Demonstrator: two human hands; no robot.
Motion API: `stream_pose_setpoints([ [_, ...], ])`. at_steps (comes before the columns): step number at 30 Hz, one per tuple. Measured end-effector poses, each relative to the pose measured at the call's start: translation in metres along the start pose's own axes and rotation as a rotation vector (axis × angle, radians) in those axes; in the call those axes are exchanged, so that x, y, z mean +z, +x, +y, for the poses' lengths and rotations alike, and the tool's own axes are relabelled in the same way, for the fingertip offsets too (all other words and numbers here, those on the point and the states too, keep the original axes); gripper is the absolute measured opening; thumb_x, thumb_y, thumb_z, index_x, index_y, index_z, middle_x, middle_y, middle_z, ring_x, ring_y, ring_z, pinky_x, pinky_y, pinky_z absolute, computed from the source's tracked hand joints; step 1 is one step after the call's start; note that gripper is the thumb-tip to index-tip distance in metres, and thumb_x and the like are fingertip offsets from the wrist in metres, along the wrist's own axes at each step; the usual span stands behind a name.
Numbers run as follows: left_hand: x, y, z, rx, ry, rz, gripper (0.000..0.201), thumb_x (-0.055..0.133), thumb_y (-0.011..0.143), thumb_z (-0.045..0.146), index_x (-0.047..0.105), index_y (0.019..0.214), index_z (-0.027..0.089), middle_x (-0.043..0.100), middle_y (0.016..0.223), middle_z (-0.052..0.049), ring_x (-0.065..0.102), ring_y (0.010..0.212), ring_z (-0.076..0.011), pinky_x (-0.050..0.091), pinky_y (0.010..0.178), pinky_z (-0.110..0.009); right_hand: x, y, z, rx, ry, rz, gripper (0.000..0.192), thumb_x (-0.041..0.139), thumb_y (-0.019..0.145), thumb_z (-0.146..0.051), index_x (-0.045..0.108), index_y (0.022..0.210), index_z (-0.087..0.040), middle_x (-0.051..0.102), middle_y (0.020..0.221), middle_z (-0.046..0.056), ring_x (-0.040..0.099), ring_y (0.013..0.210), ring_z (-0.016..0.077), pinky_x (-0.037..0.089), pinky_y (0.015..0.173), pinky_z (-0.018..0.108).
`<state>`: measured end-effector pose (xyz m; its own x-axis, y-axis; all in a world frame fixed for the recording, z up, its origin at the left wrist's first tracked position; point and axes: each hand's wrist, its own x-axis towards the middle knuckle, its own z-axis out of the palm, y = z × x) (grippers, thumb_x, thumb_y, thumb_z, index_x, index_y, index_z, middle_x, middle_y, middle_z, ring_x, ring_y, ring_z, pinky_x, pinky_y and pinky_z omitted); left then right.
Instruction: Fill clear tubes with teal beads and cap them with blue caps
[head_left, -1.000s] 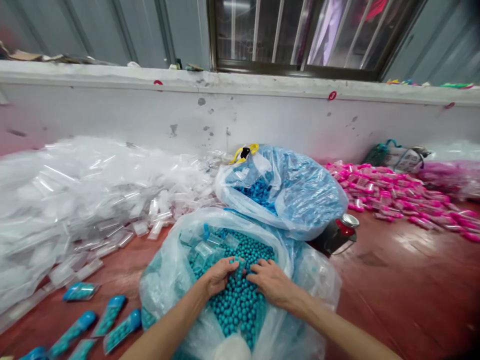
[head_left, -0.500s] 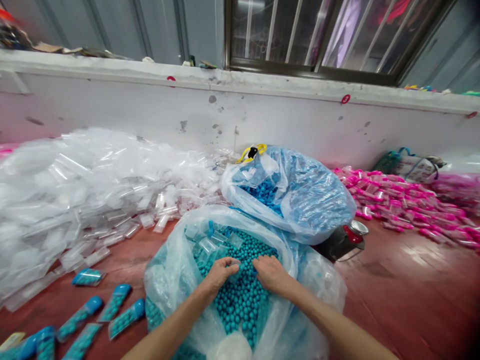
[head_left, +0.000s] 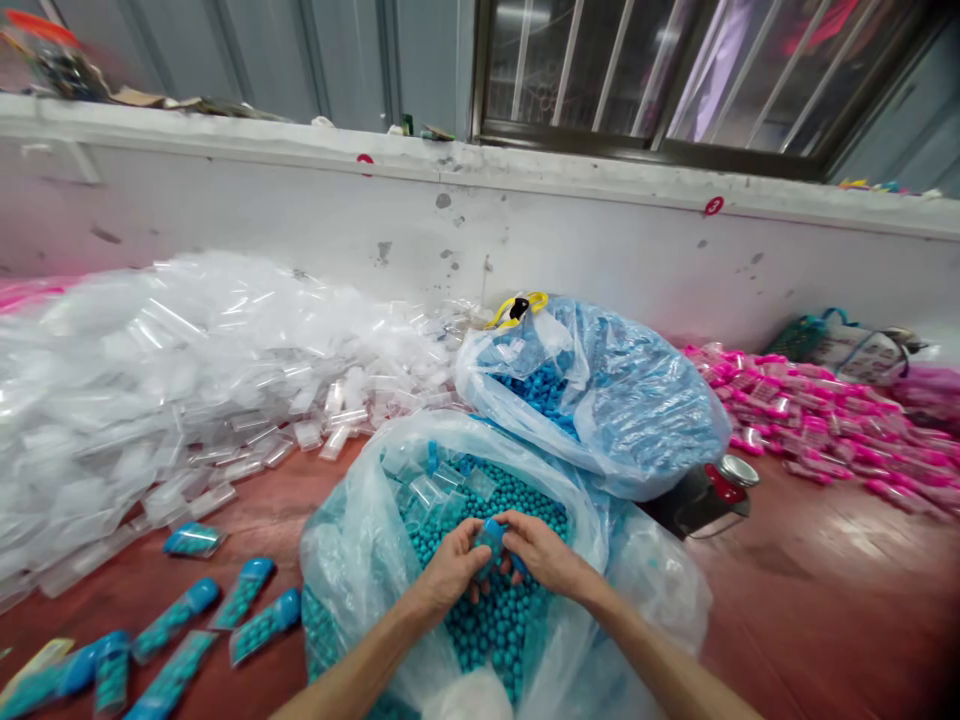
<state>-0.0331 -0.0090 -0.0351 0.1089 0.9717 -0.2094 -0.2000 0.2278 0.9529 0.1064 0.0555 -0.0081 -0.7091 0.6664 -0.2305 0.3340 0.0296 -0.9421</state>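
A big heap of clear tubes lies on the floor. The plastic bag is full of teal balls. Above the balls, the left hand and right hand both close around one small tube (blue cap up).

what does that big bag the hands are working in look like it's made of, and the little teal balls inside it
The big bag looks like thin, translucent plastic film: it crinkles, folds softly and shines, with its contents showing through. The teal balls look like hard, smooth beads, probably plastic, though candy can't be ruled out; they are evenly round with a dull gloss. The left hand and right hand hold a small teal-filled tube.
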Motion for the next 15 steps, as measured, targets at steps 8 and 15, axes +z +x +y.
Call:
stream_pose_setpoints([
  [8, 0.009, -0.003, 0.001, -0.027, -0.102, 0.228, 0.067, 0.056, 0.065, 0.039, 0.031, 0.121, 0.012, 0.052, 0.057, 0.006, 0.046, 0.035, -0.0072, 0.03, 0.029, -0.016, 0.012, -0.011, -0.011, -0.164, -0.381, 0.179, 0.031, 0.033, 0.086, -0.025, 0.061, 0.096, -0.016, 0.06, 0.065, 0.003, 0.056, 0.059, 0.0146, 0.045, 0.057, 0.025],
  [15, 0.011, -0.005, 0.006, -0.026, 0.026, 0.297, 0.045, 0.05, 0.071, 0.038, 0.042, 0.108, 0.016, 0.045, 0.055, 0.008, 0.038, 0.028, -0.0033, 0.024, 0.026, -0.015, 0.008, -0.014, -0.008, -0.395, -0.58, 0.103, 0.024, 0.034, 0.086, -0.018, 0.057, 0.092, -0.016, 0.06, 0.079, 0.005, 0.054, 0.072, 0.0158, 0.04, 0.068, 0.027],
])
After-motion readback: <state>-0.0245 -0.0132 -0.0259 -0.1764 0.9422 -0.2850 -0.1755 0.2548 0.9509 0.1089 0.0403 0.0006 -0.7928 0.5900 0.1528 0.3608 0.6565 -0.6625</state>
